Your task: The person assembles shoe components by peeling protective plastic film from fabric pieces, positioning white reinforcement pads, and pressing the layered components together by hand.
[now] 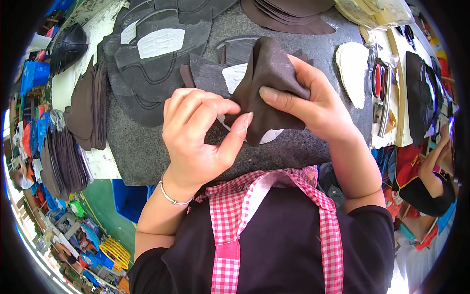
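A dark brown piece of soft leather-like material (pixel 276 68), folded over on itself, is held up in front of me above the dark work slab (pixel 264 161). My right hand (pixel 320 105) grips its right side, thumb on top and fingers behind it. At its left edge, the thumb and forefinger of my left hand (pixel 198 130) pinch close together on the material. Under and behind it lie black cut pieces (pixel 208 73) with white patches, partly covered by my hands. More black shoe-upper-like pieces (pixel 147 73), with a white patch (pixel 161 43), overlap to the left.
Brown cut pieces (pixel 293 19) are stacked at the far edge, with further stacks (pixel 90 110) on the left. A white sole-shaped piece (pixel 351 73) lies at right, beside a red-handled tool (pixel 378 81). A blue bin (pixel 128 198) stands below left. Another person's arm (pixel 431 181) shows far right.
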Motion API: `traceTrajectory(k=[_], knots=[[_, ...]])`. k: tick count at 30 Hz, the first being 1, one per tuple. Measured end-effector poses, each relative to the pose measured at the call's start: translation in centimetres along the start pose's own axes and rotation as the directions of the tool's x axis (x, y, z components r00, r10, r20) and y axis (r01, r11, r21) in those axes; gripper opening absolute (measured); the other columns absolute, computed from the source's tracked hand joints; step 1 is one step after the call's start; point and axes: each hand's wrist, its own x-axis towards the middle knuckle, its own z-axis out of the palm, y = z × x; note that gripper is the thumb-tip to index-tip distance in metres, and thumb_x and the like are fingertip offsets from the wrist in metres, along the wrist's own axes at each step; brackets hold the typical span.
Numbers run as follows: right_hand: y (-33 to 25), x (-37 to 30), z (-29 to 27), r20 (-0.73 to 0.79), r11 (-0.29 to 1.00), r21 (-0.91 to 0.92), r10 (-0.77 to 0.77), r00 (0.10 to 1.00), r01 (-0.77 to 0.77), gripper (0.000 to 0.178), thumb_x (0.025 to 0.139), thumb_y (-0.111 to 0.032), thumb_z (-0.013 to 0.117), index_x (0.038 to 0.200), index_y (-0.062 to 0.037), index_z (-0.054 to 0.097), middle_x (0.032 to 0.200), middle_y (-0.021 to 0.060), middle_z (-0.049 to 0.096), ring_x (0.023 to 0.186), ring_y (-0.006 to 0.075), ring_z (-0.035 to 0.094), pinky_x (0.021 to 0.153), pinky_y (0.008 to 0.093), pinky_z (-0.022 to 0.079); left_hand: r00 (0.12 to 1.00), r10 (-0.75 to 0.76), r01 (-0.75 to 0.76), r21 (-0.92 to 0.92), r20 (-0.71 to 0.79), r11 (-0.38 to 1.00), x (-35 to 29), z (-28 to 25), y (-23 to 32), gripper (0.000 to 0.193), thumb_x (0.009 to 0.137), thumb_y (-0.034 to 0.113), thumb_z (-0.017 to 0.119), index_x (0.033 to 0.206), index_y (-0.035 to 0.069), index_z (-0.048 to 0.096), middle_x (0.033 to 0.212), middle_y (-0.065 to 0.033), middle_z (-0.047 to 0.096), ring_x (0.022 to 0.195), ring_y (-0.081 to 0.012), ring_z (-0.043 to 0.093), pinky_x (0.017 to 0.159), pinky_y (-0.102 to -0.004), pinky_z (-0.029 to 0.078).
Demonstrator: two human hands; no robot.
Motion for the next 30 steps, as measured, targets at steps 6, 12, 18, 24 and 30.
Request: traceTrajectory(k=[6, 12, 18, 24, 30], knots=[[-0.2, -0.3, 0.1, -0.039, 0.958, -0.279, -0.076, 0.996, 0.063, 0.047, 0.088, -0.007, 0.072, 0.129, 0.0029, 0.053, 0.103, 0.0034, 0.064, 0.097, 0.0092, 0.058, 0.087, 0.0257, 0.048, 0.999, 0.03, -0.031, 0.031, 0.042, 0.999, 0.0, 0.0, 0.1, 0.014, 0.071, 0.0, 0.075, 0.083, 0.003, 0.068, 0.083, -0.0076, 0.067, 0.081, -0.0243, 0.062, 0.075, -0.034, 0.048], [-0.7, -0.9, -2.3, -0.057, 0.935, -0.338, -0.137, 0.989, 0.11, 0.02, 0.087, -0.001, 0.069, 0.102, -0.005, 0.056, 0.083, -0.0007, 0.064, 0.071, 0.0011, 0.053, 0.06, 0.0178, 0.042, 0.994, -0.096, 0.103, 0.181, -0.045, 0.978, 0.4, -1.8, -1.6, 0.012, 0.072, 0.0, 0.071, 0.081, 0.006, 0.067, 0.081, -0.0065, 0.067, 0.081, -0.0248, 0.063, 0.077, -0.0333, 0.048], [-0.6, -1.2, -2.6, 0.057, 0.926, -0.341, -0.152, 0.987, 0.163, 0.021, 0.087, -0.008, 0.072, 0.102, -0.0007, 0.06, 0.078, -0.0021, 0.061, 0.071, 0.0027, 0.052, 0.061, 0.021, 0.043, 0.793, -0.555, 0.543, -0.703, 0.251, 0.458, 0.1, -2.6, -2.5, 0.005, 0.087, 0.009, 0.058, 0.089, 0.005, 0.061, 0.084, 0.0024, 0.061, 0.078, -0.0082, 0.053, 0.074, -0.0239, 0.042], [-1.9, -2.0, 0.0, -0.057, 0.897, -0.413, -0.199, 0.978, 0.158, 0.023, 0.085, -0.012, 0.076, 0.099, 0.0004, 0.063, 0.074, 0.002, 0.06, 0.069, 0.0064, 0.051, 0.062, 0.0251, 0.045, 0.706, -0.674, 0.615, -0.66, 0.218, 0.431, 1.0, -0.6, -1.0, 0.007, 0.097, 0.01, 0.05, 0.096, 0.006, 0.056, 0.081, 0.0059, 0.052, 0.076, -0.0014, 0.043, 0.07, -0.0191, 0.036], [-2.5, -3.1, 1.9, -0.013, 0.686, -0.651, -0.436, 0.9, 0.324, 0.029, 0.077, -0.012, 0.083, 0.094, 0.0015, 0.064, 0.069, 0.0026, 0.06, 0.062, 0.0101, 0.056, 0.06, 0.0229, 0.044, 0.873, -0.476, 0.454, -0.179, -0.106, 0.873, 1.3, 0.8, -1.0, 0.005, 0.102, 0.004, 0.048, 0.103, 0.001, 0.051, 0.079, -0.0059, 0.058, 0.065, -0.0098, 0.052, 0.059, -0.024, 0.043]])
